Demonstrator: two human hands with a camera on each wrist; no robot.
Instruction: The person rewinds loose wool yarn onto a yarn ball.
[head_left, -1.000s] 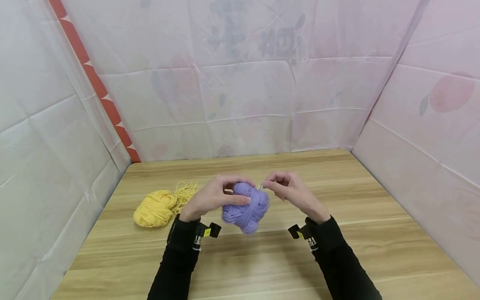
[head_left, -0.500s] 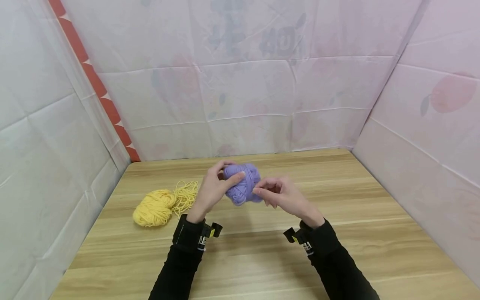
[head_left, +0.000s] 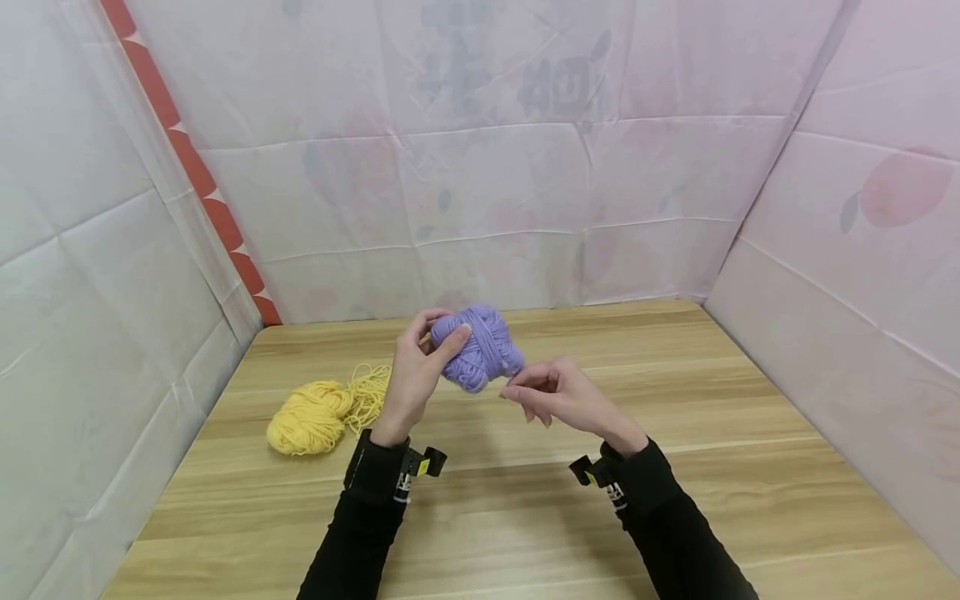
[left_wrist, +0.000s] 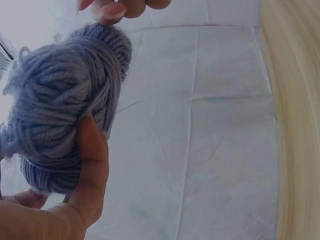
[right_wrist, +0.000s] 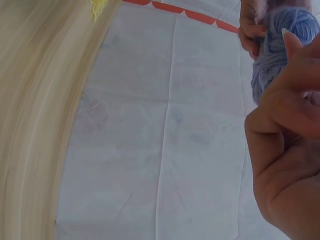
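My left hand (head_left: 411, 375) grips a purple ball of yarn (head_left: 483, 354) by its left side, thumb across the front, holding it up above the wooden table. Wraps of yarn cross the middle of the ball, as the left wrist view shows, where the left thumb (left_wrist: 92, 160) presses into the strands. At the lower right of the ball, my right hand (head_left: 573, 398) pinches the yarn's thin strand between thumb and forefinger, other fingers curled beneath. The strand itself hardly shows. In the right wrist view the right hand (right_wrist: 287, 135) overlaps part of the ball (right_wrist: 267, 70).
A yellow ball of yarn (head_left: 307, 419) lies on the left of the wooden table (head_left: 495, 533), beside a heap of its loose strands (head_left: 367, 393). Pale printed sheets (head_left: 495, 183) wall in the table at the back and both sides.
The purple ball has moved up and slightly left with my left hand and has turned. My right hand has come from the ball's upper right down to its lower right.
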